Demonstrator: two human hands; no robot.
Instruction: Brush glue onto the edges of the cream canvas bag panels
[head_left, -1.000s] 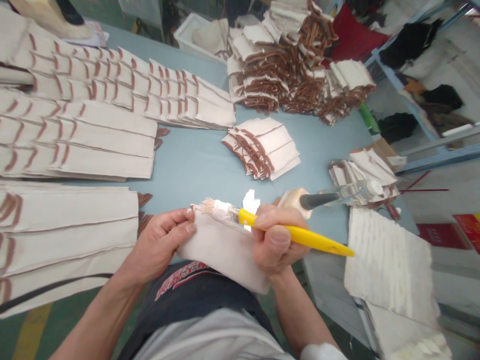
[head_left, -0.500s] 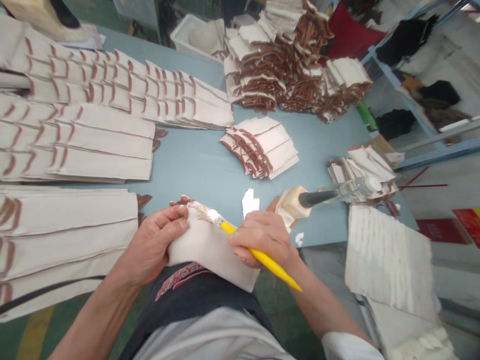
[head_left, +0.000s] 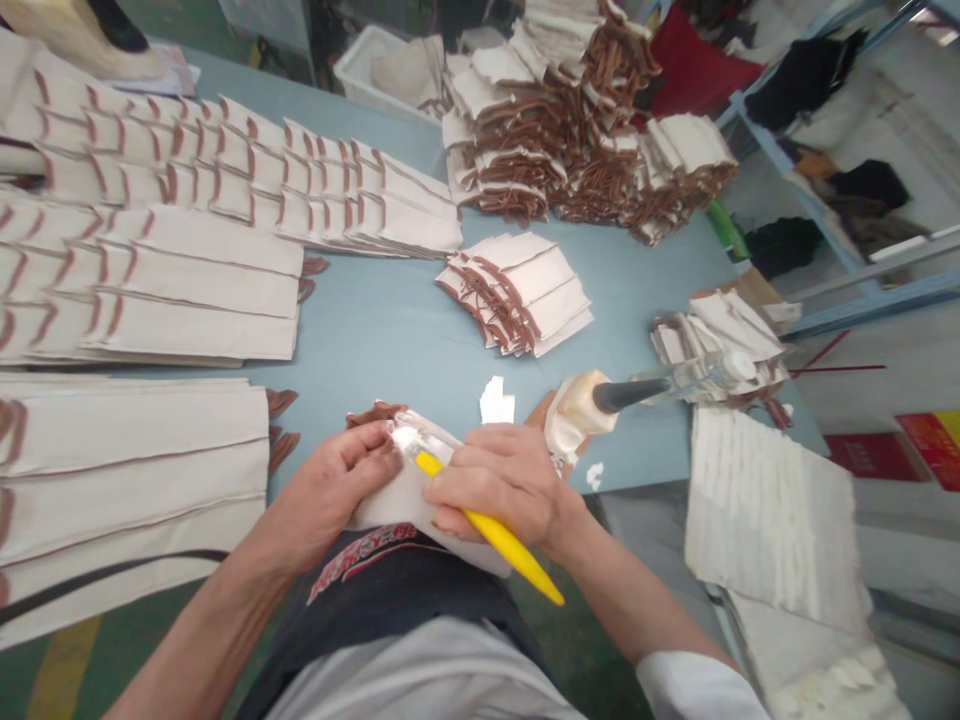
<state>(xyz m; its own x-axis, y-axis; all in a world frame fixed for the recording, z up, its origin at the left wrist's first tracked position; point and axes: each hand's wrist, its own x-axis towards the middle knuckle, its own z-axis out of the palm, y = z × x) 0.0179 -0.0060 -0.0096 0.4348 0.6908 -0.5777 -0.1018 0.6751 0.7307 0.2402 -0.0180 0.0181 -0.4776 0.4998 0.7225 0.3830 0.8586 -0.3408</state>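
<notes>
My left hand (head_left: 330,488) pinches the upper left end of a white leather piece (head_left: 390,505) held at the table's near edge, over my lap. My right hand (head_left: 504,480) is closed round a yellow-handled brush (head_left: 495,535). The brush's glue-coated bristles (head_left: 409,440) rest on the piece's top end, right beside my left fingertips. A brown trim edge (head_left: 371,412) shows just above the piece. The yellow handle points down and right, past my wrist.
Rows of long white pieces (head_left: 150,300) with brown ends cover the blue table (head_left: 390,330) on the left. A small stack (head_left: 517,290) lies mid-table, big piles (head_left: 577,130) at the back. A glue pot with a second brush (head_left: 600,400) stands to the right, a glue-smeared board (head_left: 765,520) beyond.
My right hand has swung the brush handle from pointing right to pointing down toward me. The bristles have slid left along the piece, up to my left fingertips.
</notes>
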